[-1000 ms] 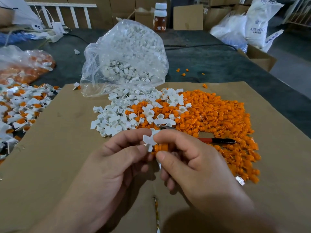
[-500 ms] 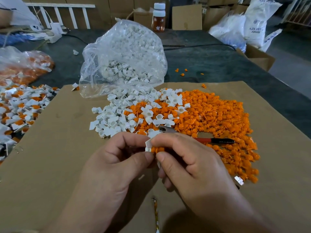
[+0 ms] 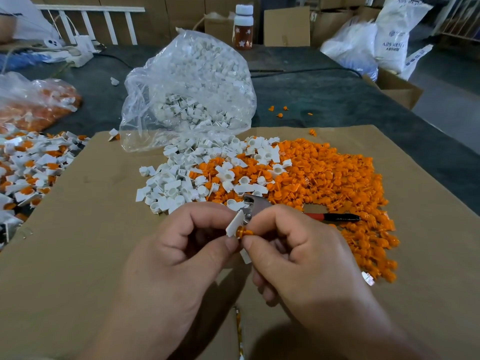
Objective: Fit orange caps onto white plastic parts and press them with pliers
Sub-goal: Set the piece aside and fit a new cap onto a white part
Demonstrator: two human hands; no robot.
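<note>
Pinching a flat white plastic part, left fingers face right fingers, which pinch a small orange plastic cap touching it, axis pointing leftward.

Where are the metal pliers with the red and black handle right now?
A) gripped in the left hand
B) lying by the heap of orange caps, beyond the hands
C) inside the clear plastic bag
B: the metal pliers lie against the heap of orange plastic caps, while the left hand pinches a white plastic part and the right hand pinches an orange cap.
</note>
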